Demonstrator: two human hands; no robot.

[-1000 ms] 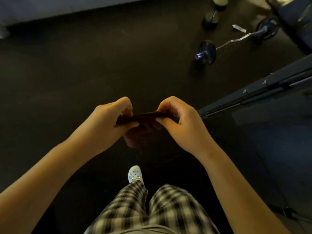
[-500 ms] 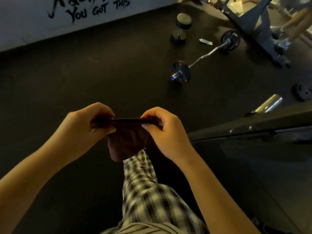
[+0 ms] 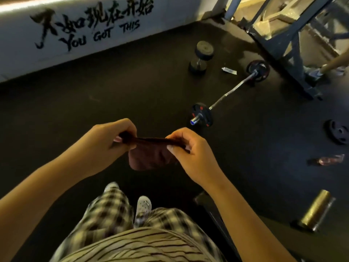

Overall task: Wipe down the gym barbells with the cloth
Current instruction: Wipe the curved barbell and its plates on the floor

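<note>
Along the far edge of the dark floor (image 3: 94,103) runs a pale wall (image 3: 170,19) with brushed black lettering, the English line reading "YOU GOT THIS". In front of it the person stands in checked shorts (image 3: 105,214) and white shoes (image 3: 144,204), both arms held out over the floor.

The left hand (image 3: 111,142) is closed up, its fingers curled in and its thumb pressed against them, pinching the left end of the cloth (image 3: 151,157). The cloth is dark maroon. Its top edge is drawn straight between the two hands and the rest sags below in a soft fold, above the floor and touching nothing else. The right hand (image 3: 190,157) pinches the other end, with thumb and forefinger nipped on the edge and the remaining fingers curled loosely behind it.

Beyond the hands, toward the far right corner of the floor, a dumbbell (image 3: 201,57) stands near the wall with a small white tube (image 3: 229,70) lying just beside it. The barbell (image 3: 229,92) lies flat on the floor at a slant, a bent bar with a black plate at each end, well apart from the cloth and both hands. Past its far end stands the foot of a grey steel rack (image 3: 289,44).

By the floor's right edge lie a loose weight plate (image 3: 338,134), a pinkish bottle (image 3: 328,159) on its side, and nearer me a brass-coloured bar sleeve (image 3: 315,210).
</note>
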